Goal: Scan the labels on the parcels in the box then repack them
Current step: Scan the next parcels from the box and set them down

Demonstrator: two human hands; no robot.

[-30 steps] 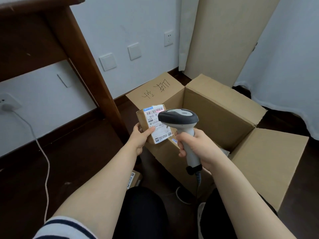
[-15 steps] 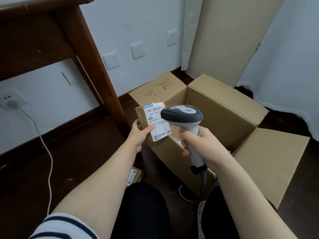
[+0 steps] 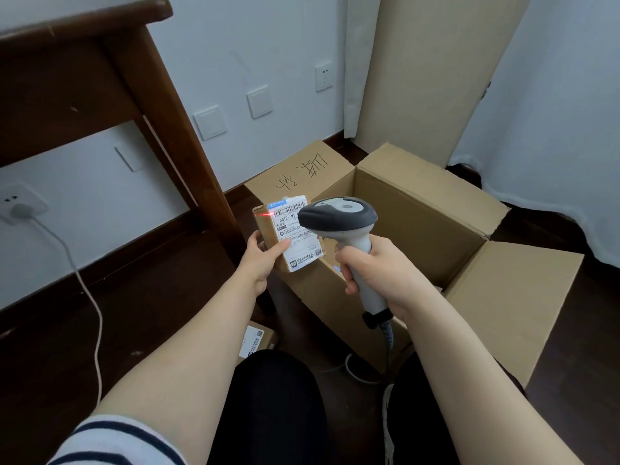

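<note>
My left hand [image 3: 263,258] grips a small brown parcel [image 3: 268,229] by its lower left side, its white label [image 3: 297,236] facing me. My right hand [image 3: 379,270] is wrapped round the handle of a grey and white barcode scanner [image 3: 339,218], whose head covers the label's right edge. A red scan line glows across the parcel's top left, next to the barcode. Behind both stands the large open cardboard box [image 3: 419,209], flaps spread; its inside is mostly hidden. A second small labelled parcel [image 3: 256,340] lies on the floor by my knee.
A dark wooden table leg [image 3: 181,135] slants down just left of the parcel. A white cable [image 3: 90,297] runs from a wall socket across the dark floor. A tall cardboard sheet [image 3: 426,72] leans on the wall behind the box. My knees fill the bottom centre.
The red scan line now shows on the parcel's top edge; earlier only a faint red dot lay on the box flap. Both hands keep their grips, and the scanner sits slightly higher.
</note>
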